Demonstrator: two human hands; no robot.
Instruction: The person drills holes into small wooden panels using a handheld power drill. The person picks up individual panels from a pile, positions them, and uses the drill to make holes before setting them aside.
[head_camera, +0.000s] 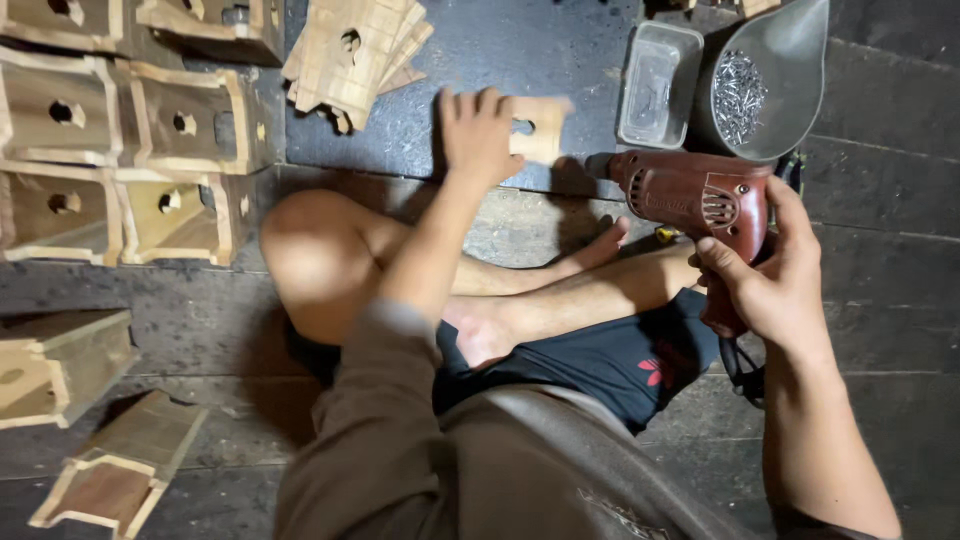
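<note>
Drill (700, 205) lying level, nose pointing left, right hand (775, 275) fingers clenched round its grip, left hand (480, 135) pressing wooden panel (540, 125)

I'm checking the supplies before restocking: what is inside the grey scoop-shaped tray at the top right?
The grey scoop-shaped tray holds a heap of small metal nails against its left wall; the rest of its floor shows bare. Its lower rim is hidden behind the red drill held in the right hand.
</note>
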